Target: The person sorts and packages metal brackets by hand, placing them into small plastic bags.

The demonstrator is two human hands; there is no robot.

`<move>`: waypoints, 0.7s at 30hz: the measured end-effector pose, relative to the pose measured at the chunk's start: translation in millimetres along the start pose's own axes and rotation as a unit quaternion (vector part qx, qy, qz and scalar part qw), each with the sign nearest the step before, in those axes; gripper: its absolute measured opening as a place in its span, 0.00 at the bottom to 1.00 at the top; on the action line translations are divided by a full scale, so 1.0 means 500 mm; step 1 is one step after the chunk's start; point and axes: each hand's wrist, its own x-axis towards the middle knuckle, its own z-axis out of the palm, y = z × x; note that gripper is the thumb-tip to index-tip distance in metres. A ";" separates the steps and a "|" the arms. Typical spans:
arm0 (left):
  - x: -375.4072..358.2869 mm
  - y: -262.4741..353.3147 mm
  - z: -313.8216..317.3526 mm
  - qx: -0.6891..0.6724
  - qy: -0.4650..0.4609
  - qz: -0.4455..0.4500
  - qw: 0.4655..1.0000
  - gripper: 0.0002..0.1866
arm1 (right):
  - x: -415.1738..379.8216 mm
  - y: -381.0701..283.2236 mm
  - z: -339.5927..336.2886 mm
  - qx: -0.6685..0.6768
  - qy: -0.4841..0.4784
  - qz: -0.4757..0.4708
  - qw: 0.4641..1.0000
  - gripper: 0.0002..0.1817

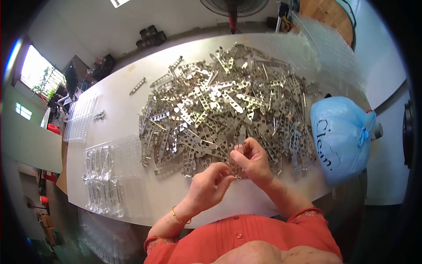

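A large pile of flat metal strips with punched holes (206, 103) covers the middle of the table. At its near edge, my right hand (255, 163) is closed in a pinch on a perforated metal strip (234, 167). My left hand (210, 187), with a bangle at the wrist, is just left of it and lower, thumb and fingertips pressed together at the strip's near end. Fingers cover part of the strip, and its outline blends with the pile behind.
Clear plastic trays (127, 154) stand at the left, with wrapped silvery pieces (103, 193) in the near one. Another tray (81, 116) lies behind, beside small metal parts (99, 115). A knotted blue bag (340, 136) marked "Clean" sits at the right. Clear plastic sheets (325, 53) are at the back right.
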 end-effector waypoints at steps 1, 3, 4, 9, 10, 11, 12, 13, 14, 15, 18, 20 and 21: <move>-0.002 -0.010 0.000 -0.098 0.020 -0.087 0.991 0.09 | -0.001 0.000 0.000 -0.002 0.001 0.002 1.000 0.13; -0.003 -0.033 -0.003 -0.208 0.003 -0.146 0.967 0.09 | -0.010 -0.010 0.003 0.000 -0.029 0.021 0.999 0.13; -0.002 -0.041 -0.005 -0.319 -0.024 -0.208 0.924 0.09 | -0.014 -0.016 0.005 0.002 -0.050 0.049 0.998 0.12; -0.012 -0.063 -0.004 -0.410 -0.082 -0.266 0.869 0.09 | -0.021 0.001 0.011 0.020 -0.124 0.018 0.992 0.09; -0.012 -0.064 -0.007 -0.409 -0.079 -0.265 0.870 0.09 | -0.022 -0.002 0.013 0.019 -0.127 0.016 0.992 0.09; -0.012 -0.064 -0.008 -0.422 -0.082 -0.265 0.863 0.08 | -0.022 -0.005 0.013 0.019 -0.128 0.031 0.991 0.10; -0.013 -0.064 -0.008 -0.435 -0.084 -0.267 0.856 0.08 | -0.023 -0.006 0.013 0.020 -0.128 0.047 0.990 0.10; -0.014 -0.065 -0.009 -0.436 -0.081 -0.267 0.856 0.08 | -0.022 -0.003 0.012 0.019 -0.130 0.049 0.990 0.10; -0.013 -0.066 -0.010 -0.449 -0.075 -0.262 0.851 0.08 | -0.022 0.004 0.010 0.020 -0.111 0.052 0.992 0.09; -0.013 -0.068 -0.010 -0.463 -0.068 -0.259 0.845 0.09 | -0.023 0.009 0.008 0.021 -0.090 0.057 0.994 0.09; -0.014 -0.079 -0.014 -0.492 -0.042 -0.269 0.827 0.08 | -0.018 0.004 0.004 -0.027 -0.074 0.040 0.996 0.07; -0.014 -0.085 -0.014 -0.496 -0.021 -0.289 0.819 0.09 | -0.023 -0.029 0.020 -0.036 -0.054 0.063 0.996 0.06; -0.011 -0.091 -0.015 -0.516 -0.022 -0.288 0.806 0.09 | -0.018 -0.025 0.012 -0.041 -0.064 0.060 0.995 0.06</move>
